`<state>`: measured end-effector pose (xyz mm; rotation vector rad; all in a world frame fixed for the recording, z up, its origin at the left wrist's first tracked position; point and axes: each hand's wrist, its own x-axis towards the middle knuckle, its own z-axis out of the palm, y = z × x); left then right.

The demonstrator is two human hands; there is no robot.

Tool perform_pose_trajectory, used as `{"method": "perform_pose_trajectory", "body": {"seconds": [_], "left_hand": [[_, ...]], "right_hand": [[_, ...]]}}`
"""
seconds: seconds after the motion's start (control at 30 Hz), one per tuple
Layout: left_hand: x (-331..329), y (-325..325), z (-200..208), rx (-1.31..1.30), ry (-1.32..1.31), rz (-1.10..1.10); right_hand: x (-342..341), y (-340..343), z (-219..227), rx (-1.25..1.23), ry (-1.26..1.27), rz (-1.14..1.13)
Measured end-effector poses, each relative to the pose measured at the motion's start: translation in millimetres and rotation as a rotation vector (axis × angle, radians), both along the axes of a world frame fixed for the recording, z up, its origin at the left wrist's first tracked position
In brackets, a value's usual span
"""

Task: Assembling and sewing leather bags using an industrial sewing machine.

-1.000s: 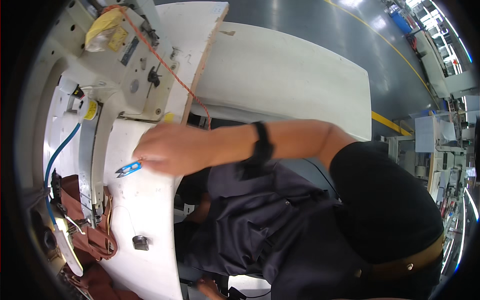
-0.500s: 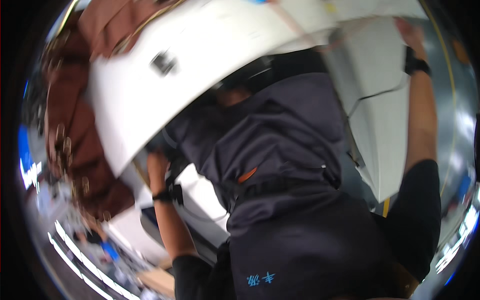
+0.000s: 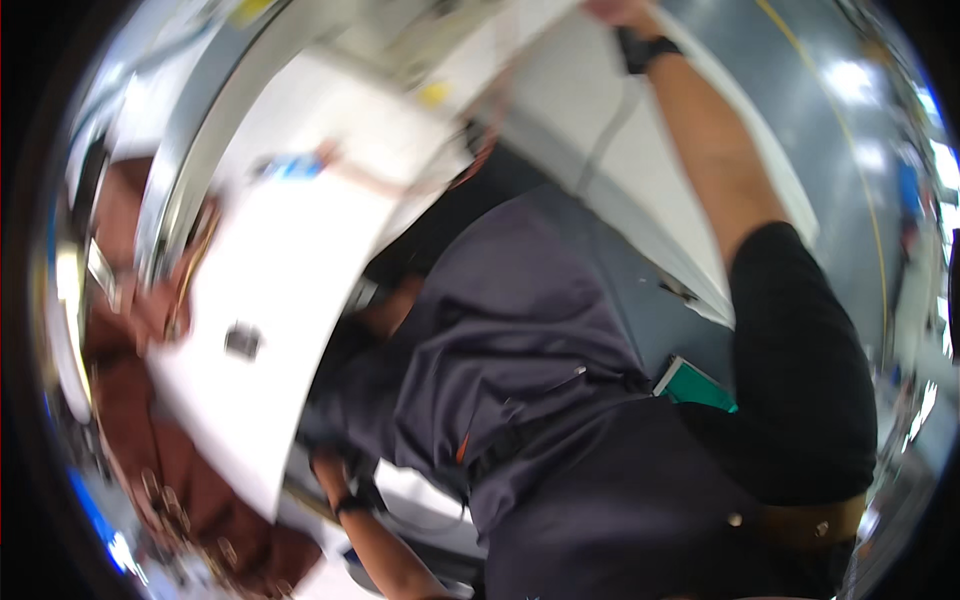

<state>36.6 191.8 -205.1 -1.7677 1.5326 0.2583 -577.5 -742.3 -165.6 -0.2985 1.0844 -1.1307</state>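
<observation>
A grey floor (image 3: 800, 130) fills the upper right, crossed by a thin yellow line (image 3: 850, 150) and dotted with bright reflections of lamps. Against dark clothing at centre right sits a small green book-like object (image 3: 700, 388) with a pale edge. Brown, reddish parts (image 3: 150, 440) crowd the left rim, blurred beyond telling. A blue smear (image 3: 95, 515) shows at the lower left rim. A grey cable (image 3: 610, 130) hangs down across a pale surface near the top.
</observation>
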Motion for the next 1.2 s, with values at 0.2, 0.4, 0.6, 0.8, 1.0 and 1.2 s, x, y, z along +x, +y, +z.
{"method": "perform_pose_trajectory", "body": {"seconds": [0.2,0.4,0.6,0.8,1.0,1.2], "left_hand": [[23,-8,-19,0.114,-0.026,-0.425],[8,-44,-29,-0.492,0.265,1.938],[39,-36,-54,-0.574,0.291,1.795],[47,-44,-45,-0.402,0.395,1.544],[51,-45,-41,0.424,0.086,0.150],[25,-42,-42,-0.332,0.454,1.560]], "right_hand": [[2,32,1,-0.138,-0.070,-0.126],[-5,52,13,-0.089,0.031,-0.139],[-14,77,27,-0.025,0.180,-0.162],[46,175,7,-0.122,0.374,0.084],[118,203,2,-0.752,1.182,0.019],[66,208,47,-0.500,1.106,0.383]]}}
